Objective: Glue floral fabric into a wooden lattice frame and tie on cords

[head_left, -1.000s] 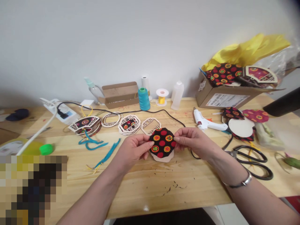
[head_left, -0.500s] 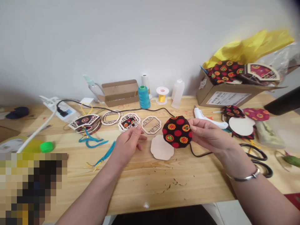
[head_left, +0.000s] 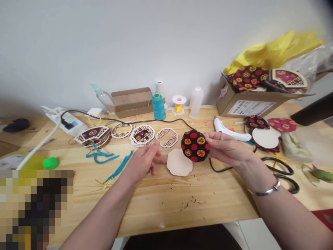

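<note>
My right hand pinches the right edge of a scalloped fabric-covered piece, black with red dots and colourful flowers, held above the table. Below and partly behind it lies a plain cream scalloped board. My left hand holds nothing; its index finger points out and its tip is at the board's left edge, though I cannot tell if it touches. Beyond that hand are a latticed wooden frame with fabric in it and an unfilled lattice frame.
A white glue gun and black-handled scissors lie to the right. At the back stand a teal thread cone, a yellow thread spool and a cardboard box. A black cord crosses the table; teal tassels lie left.
My left hand has moved slightly right and down, its index finger now at the cream board. The fabric-covered piece stays in my right hand, nearly still. The camera view has shifted a little.
</note>
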A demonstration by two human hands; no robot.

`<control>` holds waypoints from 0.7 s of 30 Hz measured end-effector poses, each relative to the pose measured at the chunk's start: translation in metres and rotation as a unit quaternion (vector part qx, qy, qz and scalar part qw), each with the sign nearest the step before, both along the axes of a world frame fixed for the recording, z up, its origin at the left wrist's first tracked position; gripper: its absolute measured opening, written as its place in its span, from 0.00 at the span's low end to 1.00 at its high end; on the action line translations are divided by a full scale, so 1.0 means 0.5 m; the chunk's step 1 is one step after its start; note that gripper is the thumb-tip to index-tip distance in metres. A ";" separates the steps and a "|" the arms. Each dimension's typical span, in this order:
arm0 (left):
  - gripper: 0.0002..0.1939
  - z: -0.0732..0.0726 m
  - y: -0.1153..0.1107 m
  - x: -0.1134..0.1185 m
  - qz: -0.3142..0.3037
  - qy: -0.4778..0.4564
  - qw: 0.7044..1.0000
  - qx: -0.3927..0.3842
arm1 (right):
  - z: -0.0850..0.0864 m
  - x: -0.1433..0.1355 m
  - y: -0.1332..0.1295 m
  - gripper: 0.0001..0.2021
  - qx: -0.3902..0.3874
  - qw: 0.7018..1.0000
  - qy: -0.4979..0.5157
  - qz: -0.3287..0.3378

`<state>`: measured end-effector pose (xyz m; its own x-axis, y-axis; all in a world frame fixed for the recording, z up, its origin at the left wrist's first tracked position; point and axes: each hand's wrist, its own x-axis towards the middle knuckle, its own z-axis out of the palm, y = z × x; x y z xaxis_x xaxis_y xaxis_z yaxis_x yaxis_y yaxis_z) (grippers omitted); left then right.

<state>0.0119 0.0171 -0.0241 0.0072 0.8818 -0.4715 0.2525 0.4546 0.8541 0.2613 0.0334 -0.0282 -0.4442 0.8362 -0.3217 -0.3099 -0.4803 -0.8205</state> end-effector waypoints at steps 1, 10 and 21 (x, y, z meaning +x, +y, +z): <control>0.25 0.001 -0.001 0.001 0.001 -0.003 1.000 -0.001 | -0.001 0.000 0.000 0.12 0.001 1.000 -0.002 -0.003; 0.26 -0.001 -0.006 0.009 -0.019 -0.030 0.999 -0.030 | -0.007 0.005 0.002 0.11 -0.007 1.000 0.023 0.000; 0.24 -0.002 -0.008 0.012 -0.018 -0.039 0.998 -0.041 | -0.013 0.009 0.003 0.10 0.006 0.999 0.049 0.022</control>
